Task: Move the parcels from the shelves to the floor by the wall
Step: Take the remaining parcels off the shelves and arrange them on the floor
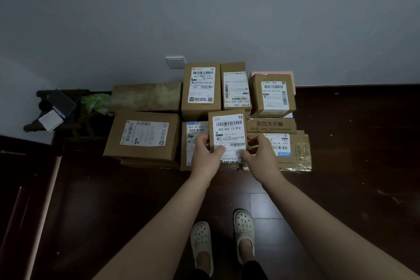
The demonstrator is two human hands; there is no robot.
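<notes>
Now, held parcel: a small brown cardboard box with a white label reading 502-602-12-812 (228, 130), label side up toward the camera, over the middle of the heap by the wall; whether its lower edge rests on the boxes beneath cannot be told.
Left hand: the left hand (205, 154) grips the box's left edge, thumb on the label, fingers curled round the side.
Right hand: the right hand (259, 154) grips the right edge the same way, thumb near the lower barcode.
Back row: a tall brown carton labelled 507-P802 (201, 88), a narrow brown carton with a sideways label (235, 88) touching it, and a squat brown carton (272, 95) just beside that, all against the wall.
Front row: a wide brown carton (145, 136) at the heap's left end, a brown box printed YOU ARE DIFFERENT (271, 125), and a flat taped brown parcel (295, 150) at the right end.
Floor: dark glossy wooden boards (352, 143) carry the heap.
Wall: plain grey wall (204, 18) with a white socket (175, 62) just left of the tall carton's top.
Feet: two white perforated clogs (201, 241) on the floor, well apart from the heap.
</notes>
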